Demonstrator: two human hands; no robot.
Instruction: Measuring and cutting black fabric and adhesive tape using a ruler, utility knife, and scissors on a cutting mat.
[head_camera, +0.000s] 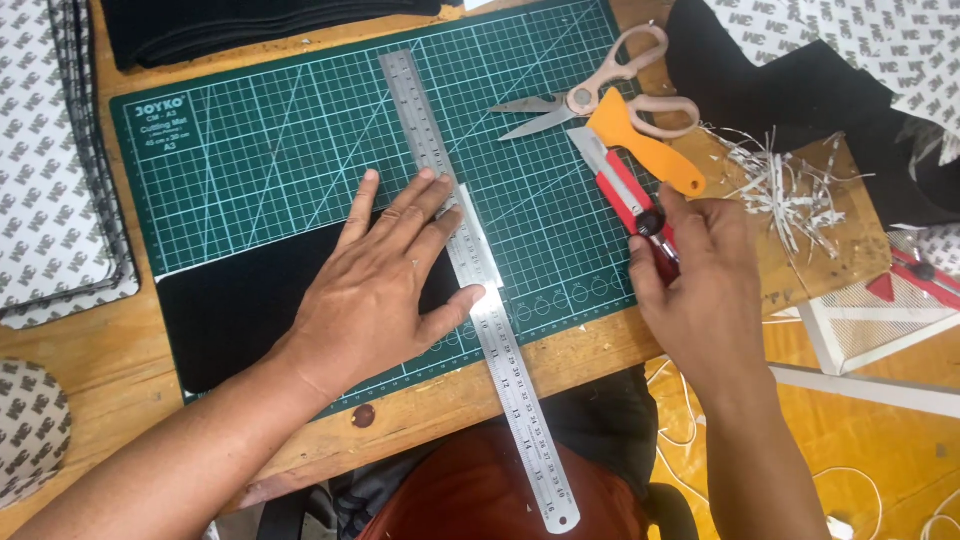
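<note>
Nearest the head camera, the steel ruler (478, 290) runs out over the surface edge, pinned by the left hand (385, 275), spread flat on the black sheet (235, 310). The right hand (690, 285) grips the red knife (628, 195) beside the mat (300, 150); the blade is off the sheet, so I judge the cut along the ruler not yet begun.

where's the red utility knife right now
In the head view the red utility knife lies right of centre on the green cutting mat, its rear end in the right hand, just below the scissors and beside the orange scraper.
</note>
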